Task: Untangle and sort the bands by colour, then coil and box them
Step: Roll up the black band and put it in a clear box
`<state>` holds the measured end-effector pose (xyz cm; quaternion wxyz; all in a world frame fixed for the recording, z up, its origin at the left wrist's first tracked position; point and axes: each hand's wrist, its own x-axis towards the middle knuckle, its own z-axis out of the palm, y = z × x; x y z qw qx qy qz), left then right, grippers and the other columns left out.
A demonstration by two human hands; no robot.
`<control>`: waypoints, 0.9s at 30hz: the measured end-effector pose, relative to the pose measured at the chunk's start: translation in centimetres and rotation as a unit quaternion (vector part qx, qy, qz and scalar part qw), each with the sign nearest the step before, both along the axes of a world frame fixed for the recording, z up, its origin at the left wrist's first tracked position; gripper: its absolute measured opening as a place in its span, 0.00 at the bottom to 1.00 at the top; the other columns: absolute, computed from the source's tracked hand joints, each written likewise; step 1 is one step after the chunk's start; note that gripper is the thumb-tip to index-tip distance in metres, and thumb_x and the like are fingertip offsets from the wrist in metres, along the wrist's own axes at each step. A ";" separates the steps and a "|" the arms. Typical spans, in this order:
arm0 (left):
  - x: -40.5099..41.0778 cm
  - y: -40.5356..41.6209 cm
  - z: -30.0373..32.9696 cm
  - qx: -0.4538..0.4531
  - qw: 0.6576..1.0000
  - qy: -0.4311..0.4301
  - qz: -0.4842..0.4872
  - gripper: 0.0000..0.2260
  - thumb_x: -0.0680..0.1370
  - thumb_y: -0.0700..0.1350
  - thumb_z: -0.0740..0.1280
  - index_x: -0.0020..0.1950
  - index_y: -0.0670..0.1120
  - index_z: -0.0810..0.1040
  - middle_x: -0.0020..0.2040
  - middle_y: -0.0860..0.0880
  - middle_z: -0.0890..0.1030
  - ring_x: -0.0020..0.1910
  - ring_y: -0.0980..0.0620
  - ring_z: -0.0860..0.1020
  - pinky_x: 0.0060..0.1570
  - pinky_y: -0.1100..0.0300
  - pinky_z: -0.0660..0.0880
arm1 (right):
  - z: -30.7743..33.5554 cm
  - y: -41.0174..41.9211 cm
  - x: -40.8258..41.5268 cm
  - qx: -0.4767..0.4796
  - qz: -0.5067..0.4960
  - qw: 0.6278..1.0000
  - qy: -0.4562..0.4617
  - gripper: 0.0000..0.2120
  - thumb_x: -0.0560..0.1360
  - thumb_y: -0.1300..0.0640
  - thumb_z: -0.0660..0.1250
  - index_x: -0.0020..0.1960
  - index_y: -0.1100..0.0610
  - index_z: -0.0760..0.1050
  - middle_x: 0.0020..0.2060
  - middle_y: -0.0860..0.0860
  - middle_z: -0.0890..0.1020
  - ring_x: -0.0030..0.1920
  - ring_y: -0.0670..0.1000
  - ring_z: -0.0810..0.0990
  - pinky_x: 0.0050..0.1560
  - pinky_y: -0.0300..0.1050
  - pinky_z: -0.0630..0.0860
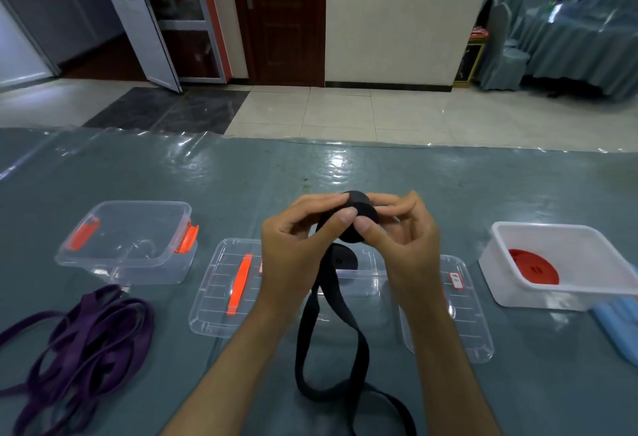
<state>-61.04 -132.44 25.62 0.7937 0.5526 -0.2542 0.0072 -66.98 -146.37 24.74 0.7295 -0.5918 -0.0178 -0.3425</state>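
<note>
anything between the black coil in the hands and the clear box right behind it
Nothing visible blocks it. Both hands hold the black coil just above the open clear box, whose lids lie off to either side.

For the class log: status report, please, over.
Left hand and right hand pinch black band coil. Tail still loose. Purple bands uncoiled. Nothing obstructing.

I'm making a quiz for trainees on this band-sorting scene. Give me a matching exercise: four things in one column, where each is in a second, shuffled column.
Things:
1. black band
2. purple bands
3. red coil
4. clear box with orange latches

Places:
A. inside the white box
B. empty, far left on the table
C. loose heap at near left
D. part coiled, gripped by both hands

Pairs: 1-D, 2-C, 3-A, 4-B
</note>
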 end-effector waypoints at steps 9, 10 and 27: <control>3.1 -0.5 -1.2 0.078 0.994 -0.078 0.013 0.08 0.78 0.41 0.75 0.57 0.42 0.86 0.54 0.45 0.86 0.57 0.44 0.85 0.59 0.50 0.81 | -0.9 -1.0 2.5 -0.002 -0.018 1.000 0.011 0.14 0.71 0.51 0.82 0.48 0.57 0.81 0.53 0.62 0.84 0.56 0.67 0.85 0.54 0.70 0.83; 3.6 -0.4 -1.3 0.082 0.995 -0.061 0.004 0.08 0.77 0.41 0.77 0.55 0.42 0.87 0.53 0.45 0.87 0.55 0.43 0.85 0.58 0.48 0.82 | -1.0 -1.5 2.5 -0.005 -0.005 0.999 0.033 0.19 0.70 0.50 0.82 0.47 0.60 0.78 0.53 0.63 0.85 0.55 0.66 0.86 0.53 0.66 0.84; 5.0 -0.9 -1.9 0.038 0.999 -0.028 0.008 0.08 0.76 0.40 0.77 0.55 0.44 0.87 0.57 0.46 0.87 0.59 0.44 0.85 0.59 0.56 0.81 | -1.4 -1.5 4.6 0.000 0.001 1.000 -0.003 0.14 0.72 0.61 0.80 0.53 0.53 0.81 0.52 0.55 0.86 0.54 0.59 0.87 0.49 0.46 0.85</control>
